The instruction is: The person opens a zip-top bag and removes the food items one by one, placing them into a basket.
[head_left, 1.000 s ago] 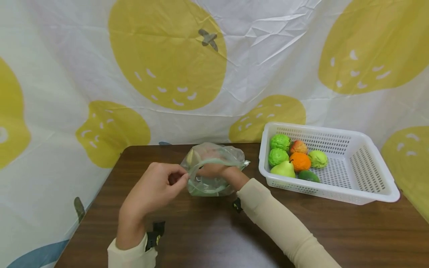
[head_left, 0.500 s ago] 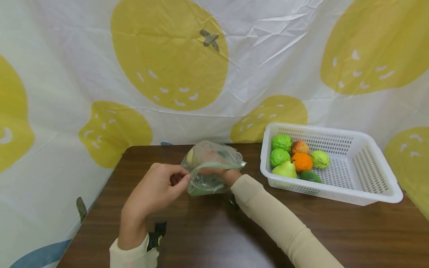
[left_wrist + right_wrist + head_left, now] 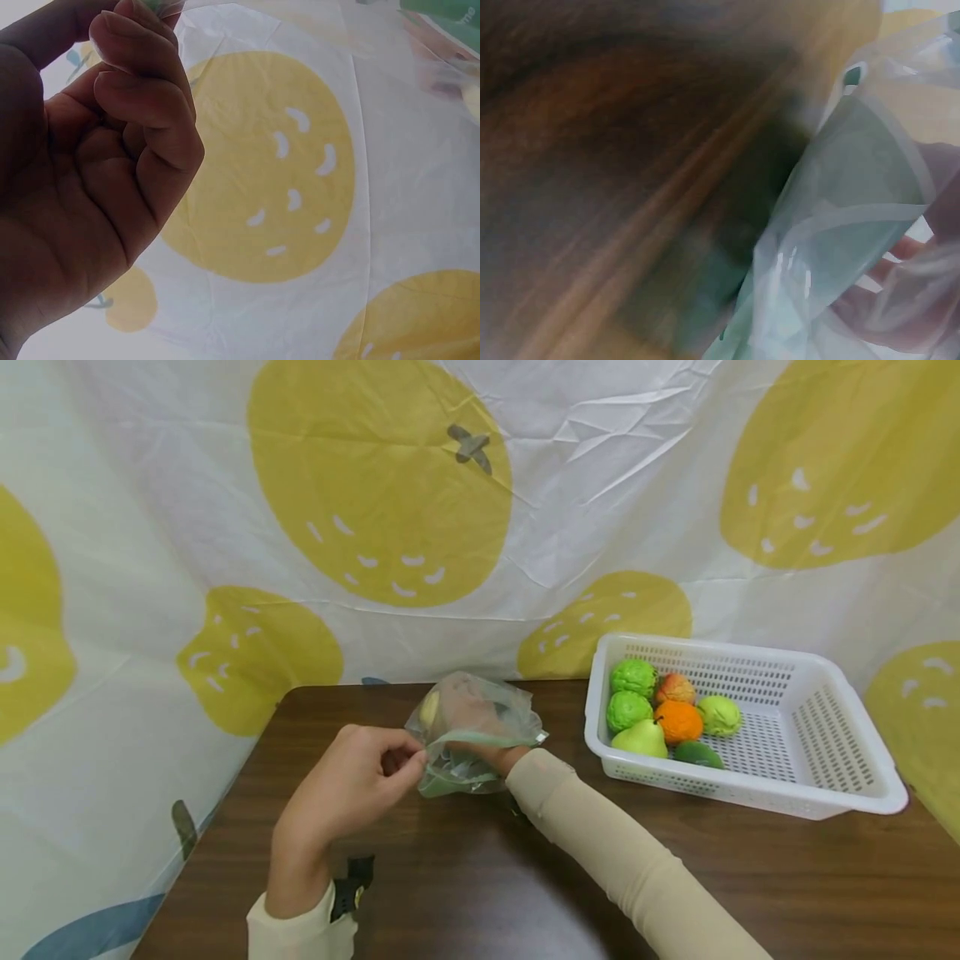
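A clear zip bag (image 3: 450, 779) with green printing sits near the back middle of the table, its mouth toward me. My left hand (image 3: 356, 781) pinches the left edge of the mouth between thumb and forefinger. In the left wrist view, that hand's other fingers (image 3: 150, 112) are curled. My right hand (image 3: 472, 714) is inside the bag up to the wrist and shows hazily through the plastic. Beside its far end, at the bag's left, is a yellowish rounded thing (image 3: 429, 708). Whether the right fingers grip it is hidden by the cloudy film.
To the right stands a white perforated basket (image 3: 840, 710) holding a pear (image 3: 641, 739), an orange fruit (image 3: 679, 722), a dark green fruit (image 3: 697, 754) and several other fruits. A lemon-print cloth (image 3: 420, 635) hangs behind the brown table (image 3: 450, 877).
My right hand and forearm have shifted slightly left and deeper into the bag. The bag's upper side has sagged over that hand. My left hand keeps its pinch on the rim.
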Tool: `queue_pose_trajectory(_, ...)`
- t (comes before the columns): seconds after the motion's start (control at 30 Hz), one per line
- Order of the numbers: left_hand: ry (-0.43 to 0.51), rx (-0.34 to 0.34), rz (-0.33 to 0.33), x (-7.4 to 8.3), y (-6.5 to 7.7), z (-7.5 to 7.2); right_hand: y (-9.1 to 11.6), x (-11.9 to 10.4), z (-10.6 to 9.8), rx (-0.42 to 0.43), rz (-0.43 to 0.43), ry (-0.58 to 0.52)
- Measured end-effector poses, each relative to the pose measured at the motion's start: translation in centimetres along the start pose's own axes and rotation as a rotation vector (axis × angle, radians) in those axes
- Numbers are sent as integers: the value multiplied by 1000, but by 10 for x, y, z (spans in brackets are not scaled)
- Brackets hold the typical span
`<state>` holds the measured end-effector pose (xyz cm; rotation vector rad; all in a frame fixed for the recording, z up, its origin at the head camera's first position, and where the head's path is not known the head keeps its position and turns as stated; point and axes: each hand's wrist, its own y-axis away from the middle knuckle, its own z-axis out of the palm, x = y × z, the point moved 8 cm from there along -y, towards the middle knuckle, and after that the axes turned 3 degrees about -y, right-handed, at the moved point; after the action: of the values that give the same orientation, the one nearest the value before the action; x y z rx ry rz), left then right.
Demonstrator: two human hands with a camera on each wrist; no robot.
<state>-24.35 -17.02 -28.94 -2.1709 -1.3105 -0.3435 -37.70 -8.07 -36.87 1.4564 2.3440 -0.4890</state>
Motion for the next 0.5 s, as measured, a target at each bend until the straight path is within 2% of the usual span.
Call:
queue_pose_trajectory(0.23,6,-14,1,0,0,1,-3,3,2,37,-18,21)
queue_pose_trajectory(0.5,0,-23,-1,0,1,2,-4,2,9,-20,-33,158)
